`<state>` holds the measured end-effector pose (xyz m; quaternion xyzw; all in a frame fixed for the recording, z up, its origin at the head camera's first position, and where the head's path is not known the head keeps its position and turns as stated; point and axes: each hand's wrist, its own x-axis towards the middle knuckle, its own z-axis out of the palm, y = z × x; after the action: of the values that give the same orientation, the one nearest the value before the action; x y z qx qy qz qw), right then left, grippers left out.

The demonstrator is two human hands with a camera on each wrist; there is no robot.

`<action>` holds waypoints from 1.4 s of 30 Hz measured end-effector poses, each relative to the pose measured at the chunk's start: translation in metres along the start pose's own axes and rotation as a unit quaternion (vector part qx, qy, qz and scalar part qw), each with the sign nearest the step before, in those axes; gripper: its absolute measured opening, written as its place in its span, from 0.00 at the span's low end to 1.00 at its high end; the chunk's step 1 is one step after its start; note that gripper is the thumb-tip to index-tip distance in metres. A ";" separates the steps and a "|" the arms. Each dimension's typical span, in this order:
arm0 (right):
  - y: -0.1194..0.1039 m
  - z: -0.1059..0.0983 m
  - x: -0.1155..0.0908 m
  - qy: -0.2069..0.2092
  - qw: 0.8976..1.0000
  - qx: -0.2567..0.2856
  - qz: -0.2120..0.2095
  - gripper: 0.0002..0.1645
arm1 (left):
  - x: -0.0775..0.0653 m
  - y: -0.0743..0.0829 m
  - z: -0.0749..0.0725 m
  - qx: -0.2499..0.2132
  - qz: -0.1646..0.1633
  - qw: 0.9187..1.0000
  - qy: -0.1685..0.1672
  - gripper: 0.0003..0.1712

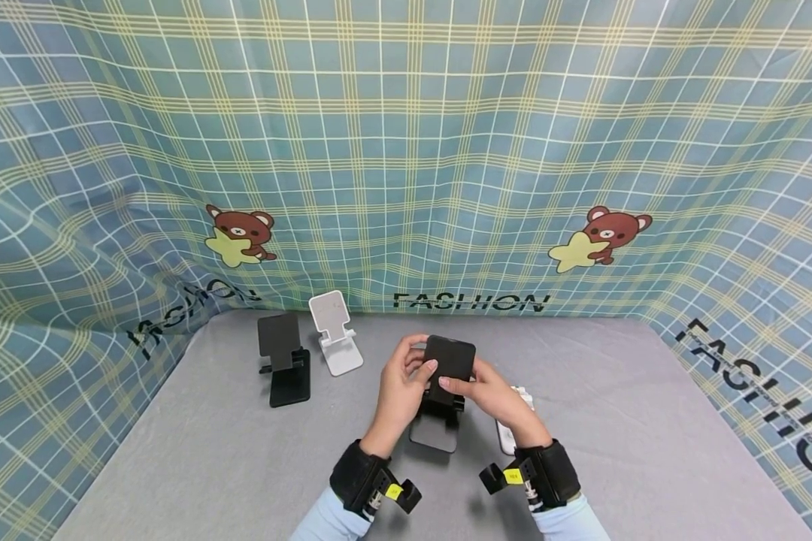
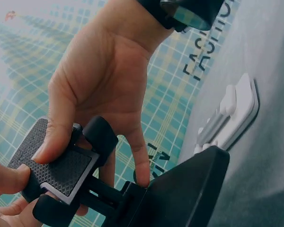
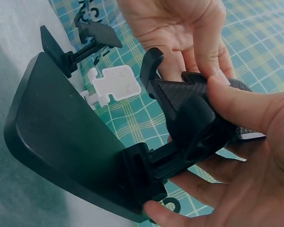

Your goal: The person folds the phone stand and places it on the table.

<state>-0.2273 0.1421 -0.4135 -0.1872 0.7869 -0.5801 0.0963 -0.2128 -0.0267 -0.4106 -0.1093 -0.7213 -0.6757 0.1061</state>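
Observation:
Both hands grip a black folding phone stand (image 1: pixel 450 356) over the middle of the table. My left hand (image 1: pixel 398 387) pinches the left side of its plate, thumb on the textured front pad (image 2: pixel 68 172) and fingers behind. The right hand (image 1: pixel 497 397) holds the opposite side, its thumb also on the pad, seen closely in the right wrist view. The plate is tilted up on its arm (image 3: pixel 168 158), with the flat base (image 3: pixel 61 137) below. Two curled hooks (image 2: pixel 100 135) stick out at the plate's lower edge.
At the back left stand an unfolded black phone stand (image 1: pixel 289 387) and a white one (image 1: pixel 341 357). A folded white stand (image 1: pixel 506 437) lies partly hidden under the right forearm. Checked cloth (image 1: pixel 406 188) hangs around the grey tabletop (image 1: pixel 210 451).

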 end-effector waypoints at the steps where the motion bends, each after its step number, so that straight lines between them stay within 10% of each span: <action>1: -0.002 0.000 0.000 0.005 1.000 0.002 0.002 0.32 | 0.000 0.000 0.000 -0.007 -0.002 1.000 -0.001 0.22; 11: -0.021 -0.004 -0.009 0.042 0.999 0.002 0.010 0.31 | 0.007 -0.001 -0.011 -0.044 0.023 0.999 0.006 0.17; 15: -0.025 -0.008 -0.012 0.049 0.999 0.010 0.003 0.32 | 0.012 -0.019 -0.017 -0.095 -0.061 0.994 0.004 0.25; 20: -0.024 -0.009 -0.014 0.049 0.999 0.008 -0.001 0.31 | 0.006 -0.041 -0.013 -0.192 -0.220 0.951 -0.103 0.38; 25: -0.022 -0.010 -0.012 0.041 0.999 0.003 -0.003 0.30 | -0.001 -0.048 -0.002 -0.256 -0.287 0.902 -0.194 0.39; 42: -0.018 -0.008 -0.011 0.037 0.999 -0.022 -0.003 0.39 | -0.006 -0.041 0.002 -0.353 -0.310 0.861 -0.195 0.20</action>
<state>-0.2174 0.1489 -0.3945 -0.1705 0.8018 -0.5695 0.0611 -0.2193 -0.0277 -0.4512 -0.0403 -0.4368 -0.8480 -0.2973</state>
